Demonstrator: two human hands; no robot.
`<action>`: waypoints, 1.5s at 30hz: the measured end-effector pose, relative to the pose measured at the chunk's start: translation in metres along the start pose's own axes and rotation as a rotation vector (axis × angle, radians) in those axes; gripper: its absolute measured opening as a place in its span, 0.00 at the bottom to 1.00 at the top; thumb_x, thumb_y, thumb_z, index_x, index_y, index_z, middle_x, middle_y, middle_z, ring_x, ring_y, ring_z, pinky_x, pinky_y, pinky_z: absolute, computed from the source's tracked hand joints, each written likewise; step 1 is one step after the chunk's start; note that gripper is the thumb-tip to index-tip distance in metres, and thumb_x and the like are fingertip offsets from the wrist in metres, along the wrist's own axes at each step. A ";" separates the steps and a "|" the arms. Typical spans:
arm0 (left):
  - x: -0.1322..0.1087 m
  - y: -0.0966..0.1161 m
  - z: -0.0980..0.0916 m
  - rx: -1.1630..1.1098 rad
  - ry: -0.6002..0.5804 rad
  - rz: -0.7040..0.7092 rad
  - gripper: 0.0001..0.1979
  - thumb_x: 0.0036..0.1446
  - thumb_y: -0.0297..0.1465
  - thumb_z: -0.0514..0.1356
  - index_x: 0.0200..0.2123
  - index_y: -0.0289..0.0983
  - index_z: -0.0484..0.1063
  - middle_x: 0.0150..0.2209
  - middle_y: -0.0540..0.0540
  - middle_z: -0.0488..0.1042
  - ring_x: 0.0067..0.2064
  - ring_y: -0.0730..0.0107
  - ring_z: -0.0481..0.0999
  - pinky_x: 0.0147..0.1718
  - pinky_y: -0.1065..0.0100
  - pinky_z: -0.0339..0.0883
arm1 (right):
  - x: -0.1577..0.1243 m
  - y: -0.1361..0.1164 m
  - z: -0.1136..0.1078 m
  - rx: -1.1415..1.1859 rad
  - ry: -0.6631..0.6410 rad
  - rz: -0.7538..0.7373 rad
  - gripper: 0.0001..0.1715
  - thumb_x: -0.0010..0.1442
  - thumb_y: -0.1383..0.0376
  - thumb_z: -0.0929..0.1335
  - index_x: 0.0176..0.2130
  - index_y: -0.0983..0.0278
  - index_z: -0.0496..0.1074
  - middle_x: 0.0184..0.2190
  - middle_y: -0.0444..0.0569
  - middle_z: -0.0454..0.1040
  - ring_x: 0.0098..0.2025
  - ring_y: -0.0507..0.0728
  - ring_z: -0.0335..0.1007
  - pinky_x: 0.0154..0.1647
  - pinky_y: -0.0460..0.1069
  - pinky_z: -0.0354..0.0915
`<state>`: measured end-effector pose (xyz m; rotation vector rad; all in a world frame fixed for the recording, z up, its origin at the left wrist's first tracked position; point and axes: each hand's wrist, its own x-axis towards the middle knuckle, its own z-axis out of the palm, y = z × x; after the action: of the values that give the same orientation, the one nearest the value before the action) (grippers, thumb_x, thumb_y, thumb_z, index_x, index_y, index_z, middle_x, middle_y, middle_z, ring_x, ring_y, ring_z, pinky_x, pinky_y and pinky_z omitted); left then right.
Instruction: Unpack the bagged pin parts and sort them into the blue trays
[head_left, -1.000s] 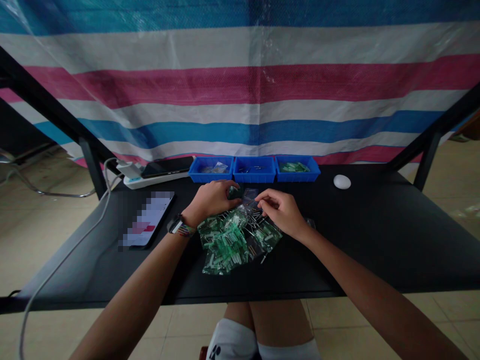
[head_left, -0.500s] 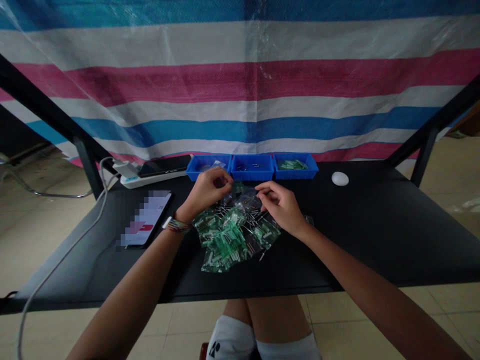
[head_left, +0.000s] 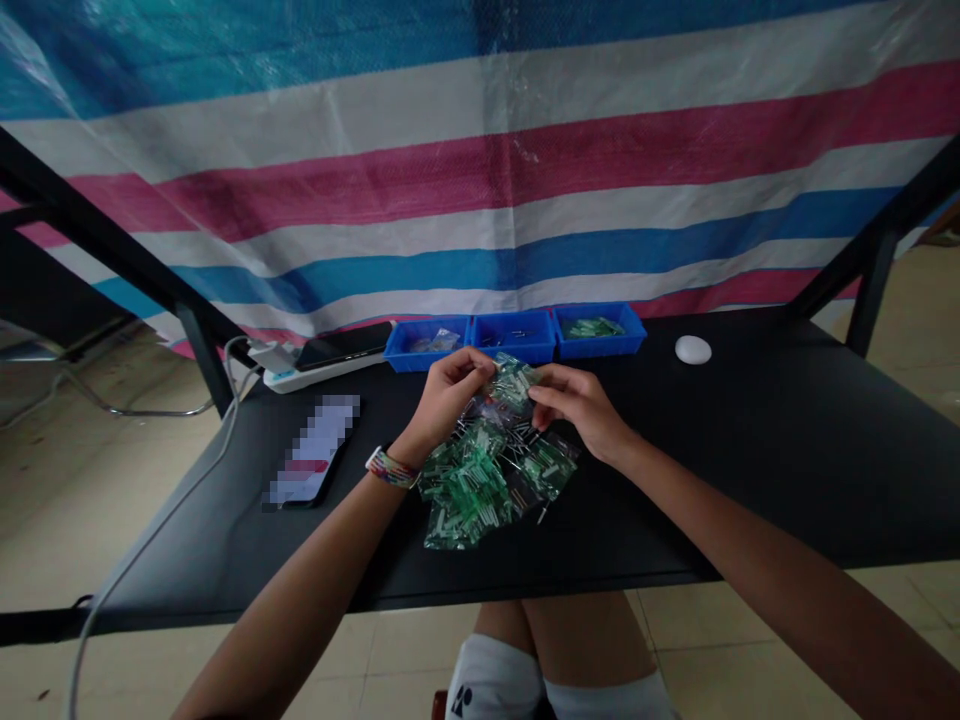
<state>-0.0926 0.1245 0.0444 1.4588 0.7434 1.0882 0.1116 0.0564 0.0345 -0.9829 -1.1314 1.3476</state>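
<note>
Between my two hands a small clear plastic bag [head_left: 513, 384] with pale green pieces is held up over a pile. My left hand [head_left: 448, 396], a woven band on its wrist, pinches the bag's left side. Thumb and fingers of my right hand [head_left: 583, 408] close on its right side. Below lies the pile of small clear bags [head_left: 469, 490] filled with green sleeve-like pieces. Thin metal pins [head_left: 519, 436] lie loose or bagged among them, partly hidden by my hands and the raised bag.
Three blue bins stand in a row behind: the left bin [head_left: 400, 361] holds clear bags, the middle bin [head_left: 529, 352] a few metal pieces, the right bin [head_left: 604, 346] green pieces. A phone [head_left: 319, 455], a power strip [head_left: 289, 380] with another phone, and a white round object [head_left: 693, 350] lie around.
A bag of green pieces is now visible, stretched between both hands above the pile. My hands have come closer together. The whole view has shifted and tilted slightly.
</note>
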 end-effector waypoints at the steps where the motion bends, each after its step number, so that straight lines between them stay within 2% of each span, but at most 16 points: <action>1: 0.000 -0.002 0.000 -0.001 -0.001 0.006 0.16 0.57 0.43 0.71 0.32 0.36 0.74 0.27 0.52 0.73 0.26 0.75 0.72 0.28 0.72 0.72 | 0.000 -0.001 0.000 -0.002 0.006 0.003 0.18 0.54 0.54 0.79 0.38 0.63 0.79 0.26 0.42 0.76 0.24 0.52 0.74 0.26 0.47 0.71; 4: -0.001 -0.004 0.000 -0.002 -0.040 0.011 0.18 0.60 0.45 0.70 0.33 0.36 0.73 0.27 0.52 0.74 0.27 0.72 0.77 0.30 0.70 0.75 | 0.001 -0.001 0.000 -0.016 0.077 -0.030 0.16 0.53 0.54 0.78 0.36 0.63 0.79 0.23 0.42 0.75 0.23 0.52 0.72 0.26 0.48 0.69; 8: -0.005 0.000 0.002 0.009 -0.156 -0.009 0.19 0.65 0.47 0.67 0.37 0.37 0.72 0.27 0.50 0.77 0.28 0.69 0.80 0.31 0.68 0.75 | 0.002 0.000 0.000 -0.053 0.148 -0.121 0.14 0.55 0.55 0.77 0.35 0.62 0.78 0.22 0.42 0.74 0.23 0.52 0.70 0.27 0.48 0.68; 12: -0.008 0.002 0.006 0.018 -0.247 -0.026 0.17 0.61 0.42 0.72 0.39 0.35 0.73 0.29 0.49 0.79 0.28 0.70 0.80 0.31 0.70 0.75 | 0.002 0.000 -0.001 -0.066 0.144 -0.139 0.14 0.56 0.55 0.77 0.35 0.62 0.78 0.24 0.42 0.74 0.23 0.51 0.69 0.27 0.48 0.67; 18: -0.009 0.001 0.008 0.066 -0.218 -0.034 0.17 0.60 0.39 0.73 0.37 0.35 0.72 0.25 0.51 0.77 0.25 0.72 0.78 0.28 0.72 0.71 | 0.001 0.002 -0.001 -0.005 0.094 -0.043 0.19 0.56 0.53 0.77 0.42 0.62 0.79 0.32 0.44 0.79 0.25 0.52 0.74 0.27 0.49 0.71; 21: -0.008 0.000 0.007 0.070 -0.207 -0.033 0.17 0.60 0.40 0.73 0.36 0.36 0.70 0.23 0.52 0.76 0.23 0.73 0.77 0.26 0.73 0.69 | 0.002 0.006 0.000 -0.004 0.055 -0.059 0.20 0.55 0.53 0.79 0.42 0.62 0.78 0.34 0.45 0.80 0.25 0.51 0.74 0.28 0.48 0.72; 27: -0.009 -0.001 0.007 0.108 -0.209 -0.039 0.18 0.60 0.41 0.72 0.36 0.36 0.70 0.25 0.52 0.75 0.23 0.74 0.76 0.25 0.73 0.69 | 0.003 0.007 0.001 -0.047 0.069 -0.122 0.20 0.53 0.52 0.81 0.36 0.63 0.78 0.28 0.44 0.78 0.24 0.52 0.73 0.27 0.49 0.71; 32: -0.012 0.001 0.007 0.236 -0.166 -0.005 0.26 0.64 0.46 0.69 0.23 0.37 0.64 0.18 0.54 0.67 0.19 0.79 0.66 0.20 0.74 0.56 | 0.002 0.005 0.001 -0.093 0.095 -0.180 0.20 0.54 0.52 0.81 0.34 0.63 0.78 0.26 0.43 0.77 0.22 0.52 0.73 0.26 0.49 0.70; 35: -0.013 0.001 0.005 0.274 -0.174 -0.030 0.32 0.68 0.50 0.62 0.18 0.37 0.64 0.14 0.52 0.64 0.17 0.79 0.63 0.19 0.73 0.52 | 0.000 0.005 0.000 -0.175 0.143 -0.272 0.15 0.59 0.55 0.79 0.37 0.62 0.79 0.26 0.43 0.76 0.22 0.52 0.73 0.26 0.49 0.70; 38: -0.011 0.000 0.001 0.250 -0.179 -0.062 0.33 0.71 0.53 0.57 0.21 0.35 0.74 0.13 0.49 0.68 0.16 0.76 0.66 0.20 0.72 0.57 | -0.003 0.006 -0.002 -0.362 0.175 -0.458 0.08 0.66 0.61 0.74 0.45 0.60 0.82 0.33 0.46 0.79 0.26 0.53 0.76 0.28 0.49 0.72; 42: -0.008 -0.002 -0.002 0.143 -0.241 -0.097 0.38 0.74 0.53 0.50 0.21 0.34 0.77 0.17 0.43 0.74 0.21 0.70 0.76 0.29 0.70 0.69 | -0.003 0.007 -0.008 -0.663 0.161 -0.799 0.16 0.71 0.70 0.69 0.49 0.55 0.85 0.43 0.50 0.81 0.43 0.57 0.81 0.44 0.54 0.78; 45: -0.008 0.001 0.000 0.101 -0.258 -0.109 0.32 0.72 0.50 0.57 0.21 0.33 0.76 0.21 0.41 0.79 0.23 0.70 0.78 0.29 0.70 0.71 | 0.000 0.008 -0.012 -0.737 0.157 -0.901 0.20 0.72 0.72 0.67 0.52 0.54 0.84 0.46 0.51 0.80 0.46 0.57 0.81 0.47 0.55 0.78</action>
<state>-0.0957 0.1176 0.0435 1.5890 0.6925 0.7713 0.1212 0.0577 0.0243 -0.8634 -1.7033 0.1127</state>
